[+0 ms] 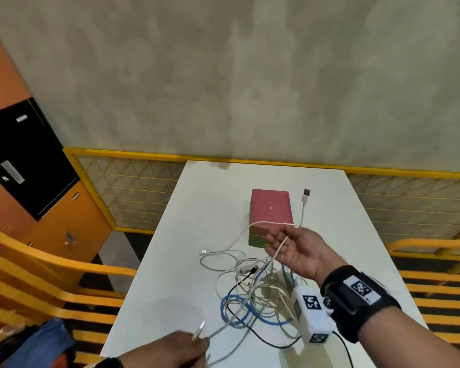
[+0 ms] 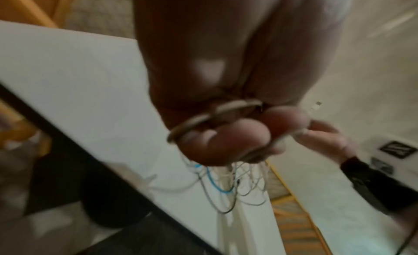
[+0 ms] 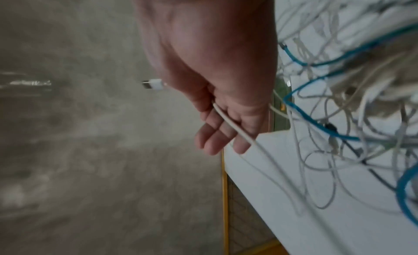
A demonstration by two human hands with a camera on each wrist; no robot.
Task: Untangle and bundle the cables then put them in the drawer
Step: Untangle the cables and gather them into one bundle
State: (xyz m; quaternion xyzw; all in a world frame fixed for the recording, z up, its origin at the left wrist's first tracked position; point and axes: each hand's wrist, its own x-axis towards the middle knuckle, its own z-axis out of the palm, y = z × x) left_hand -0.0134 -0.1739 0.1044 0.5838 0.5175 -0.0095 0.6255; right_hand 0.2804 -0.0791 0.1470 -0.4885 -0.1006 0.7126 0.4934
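A tangle of white, blue and black cables (image 1: 255, 288) lies on the white table (image 1: 181, 261). My right hand (image 1: 295, 248) hovers palm up above its far side, thumb pinching a white cable (image 3: 228, 123) that runs across the straight fingers (image 3: 214, 139). That cable's USB plug (image 3: 152, 84) sticks out beyond the hand. My left hand (image 1: 170, 349), at the table's near edge, grips a white cable (image 2: 217, 112) in curled fingers (image 2: 226, 142). A plug end (image 1: 200, 330) pokes up from that hand. A small red drawer box (image 1: 271, 208) stands behind the tangle.
A loose white plug (image 1: 204, 252) lies left of the tangle. Orange and black lockers (image 1: 37, 168) stand at the left. Yellow slatted seats (image 1: 51, 274) flank the table, and a yellow mesh fence (image 1: 133, 192) runs behind it. A blue cloth (image 1: 43, 343) shows at bottom left.
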